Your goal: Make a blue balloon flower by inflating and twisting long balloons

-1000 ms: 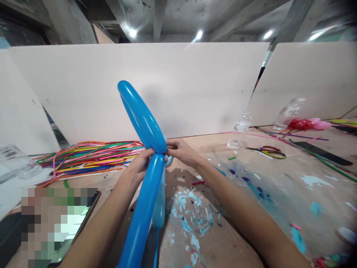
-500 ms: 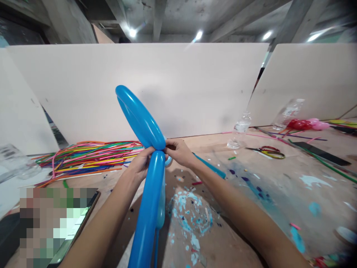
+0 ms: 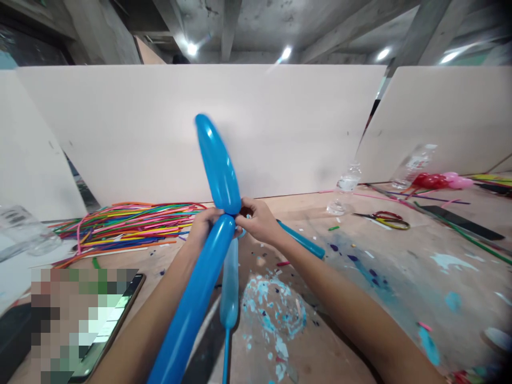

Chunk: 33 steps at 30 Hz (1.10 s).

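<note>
A long blue modelling balloon (image 3: 196,298) runs from the lower edge up to a pinched joint, with a folded blue loop standing above it and leaning slightly left. My left hand (image 3: 203,226) grips the balloon at that joint from the left, its fingers partly behind the balloon. On the other side, my right hand (image 3: 256,220) pinches at the same joint with thumb and fingers. Below the joint hangs a paler, thinner blue balloon (image 3: 229,293) with a narrow uninflated tail; how it joins the rest is hidden by my hands.
Uninflated balloons (image 3: 132,226) lie heaped at the left, near a phone (image 3: 116,320). Another blue balloon piece (image 3: 302,240), scissors (image 3: 386,220) and plastic bottles (image 3: 347,184) are on the right. White boards (image 3: 280,128) wall off the paint-stained table's back.
The folded loop has swung right and more upright. The long balloon's lower end has shifted left, uncovering more of the pale balloon. Both hands stay at the joint.
</note>
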{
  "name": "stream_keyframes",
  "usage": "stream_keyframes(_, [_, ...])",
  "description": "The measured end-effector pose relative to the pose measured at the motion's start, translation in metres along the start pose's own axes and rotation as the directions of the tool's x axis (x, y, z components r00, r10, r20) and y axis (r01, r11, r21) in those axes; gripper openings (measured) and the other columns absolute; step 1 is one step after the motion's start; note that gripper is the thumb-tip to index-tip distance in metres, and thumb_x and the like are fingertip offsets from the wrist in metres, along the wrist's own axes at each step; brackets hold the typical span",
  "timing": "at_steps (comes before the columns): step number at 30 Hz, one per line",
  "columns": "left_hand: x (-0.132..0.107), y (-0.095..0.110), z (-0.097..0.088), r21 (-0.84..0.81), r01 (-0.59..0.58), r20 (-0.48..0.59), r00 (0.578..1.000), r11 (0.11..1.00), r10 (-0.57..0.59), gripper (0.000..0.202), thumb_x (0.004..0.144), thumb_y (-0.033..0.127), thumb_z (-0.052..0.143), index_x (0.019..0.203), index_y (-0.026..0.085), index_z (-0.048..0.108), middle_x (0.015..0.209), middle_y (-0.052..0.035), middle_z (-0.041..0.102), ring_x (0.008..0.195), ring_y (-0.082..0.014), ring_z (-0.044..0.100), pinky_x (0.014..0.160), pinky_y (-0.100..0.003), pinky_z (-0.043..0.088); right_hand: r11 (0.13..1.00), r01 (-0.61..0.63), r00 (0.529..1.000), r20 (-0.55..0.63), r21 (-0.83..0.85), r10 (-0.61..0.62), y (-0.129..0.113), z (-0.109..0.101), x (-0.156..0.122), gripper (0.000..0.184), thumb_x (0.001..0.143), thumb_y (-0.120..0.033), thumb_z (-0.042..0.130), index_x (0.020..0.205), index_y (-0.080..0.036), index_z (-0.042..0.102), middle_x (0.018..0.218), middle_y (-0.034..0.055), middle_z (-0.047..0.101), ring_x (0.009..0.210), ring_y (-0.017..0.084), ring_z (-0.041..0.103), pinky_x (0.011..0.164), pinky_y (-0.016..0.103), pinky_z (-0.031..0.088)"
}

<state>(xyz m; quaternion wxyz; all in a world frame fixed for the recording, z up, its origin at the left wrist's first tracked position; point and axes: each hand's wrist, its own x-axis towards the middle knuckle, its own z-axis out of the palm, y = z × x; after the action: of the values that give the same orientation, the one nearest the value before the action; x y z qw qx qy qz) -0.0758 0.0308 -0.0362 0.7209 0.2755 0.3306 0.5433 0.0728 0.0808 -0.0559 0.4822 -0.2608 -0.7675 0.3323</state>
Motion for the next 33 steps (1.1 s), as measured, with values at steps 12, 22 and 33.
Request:
stream_keyframes(12, [-0.001,-0.009,0.006,0.46,-0.338,-0.071,0.908,0.821,0.413,0.047,0.061,0.045,0.083,0.087,0.011,0.066,0.059,-0.0033,0.066,0.046,-0.0173,0.063,0.041,-0.024,0.051,0.963,-0.165,0.986,0.026,0.215,0.163,0.012,0.012,0.001,0.008,0.073,-0.024,0.052,0.071,-0.018,0.056,0.061,-0.0027,0.057,0.058,0.013,0.055,0.056,0.024,0.044])
stream_keyframes(22, [0.01,-0.003,-0.008,0.757,-0.453,-0.002,0.72,0.471,0.694,0.041,0.071,0.049,0.073,0.086,0.013,0.064,0.083,-0.0076,0.071,0.074,-0.0212,0.067,0.069,-0.031,0.054,0.974,0.048,0.974,-0.205,-0.219,-0.094,-0.004,0.02,-0.01,0.005,0.076,-0.018,0.056,0.072,-0.018,0.059,0.071,-0.0004,0.057,0.068,0.013,0.053,0.064,0.026,0.042])
stream_keyframes(33, [0.003,0.0,-0.004,0.454,-0.389,0.012,0.902,0.802,0.431,0.044,0.072,0.052,0.072,0.094,0.016,0.059,0.069,0.0003,0.065,0.056,-0.0146,0.061,0.054,-0.026,0.049,0.891,0.287,0.933,-0.11,-0.352,-0.344,-0.037,0.006,-0.016,0.008,0.09,-0.022,0.055,0.093,-0.02,0.062,0.084,0.0046,0.06,0.08,0.018,0.057,0.077,0.032,0.047])
